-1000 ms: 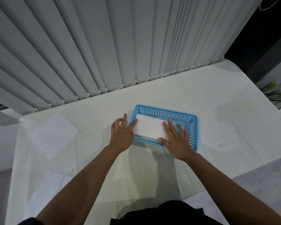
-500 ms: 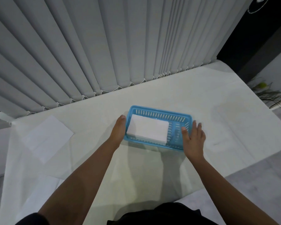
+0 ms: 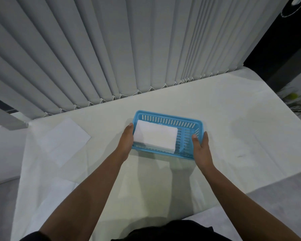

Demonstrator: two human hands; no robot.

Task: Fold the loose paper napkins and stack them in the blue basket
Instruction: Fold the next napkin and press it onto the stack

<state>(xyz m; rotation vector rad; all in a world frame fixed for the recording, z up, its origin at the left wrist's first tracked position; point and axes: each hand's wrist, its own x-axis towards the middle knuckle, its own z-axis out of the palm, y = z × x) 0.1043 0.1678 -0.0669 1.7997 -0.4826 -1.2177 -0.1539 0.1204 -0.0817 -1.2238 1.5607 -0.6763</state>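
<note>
With my left hand (image 3: 127,141) and right hand (image 3: 201,146) clasping the ends of the blue basket (image 3: 186,123) on the tabletop (image 3: 233,136), fingers wrapped on its rim, a folded stack (image 3: 155,137) fills its left part (one loose napkin (image 3: 63,138) remains unfolded, well left).

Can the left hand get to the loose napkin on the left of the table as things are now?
Probably yes. The left hand grips the blue basket; the loose napkin lies flat to its left, with only bare tablecloth between them.
</note>
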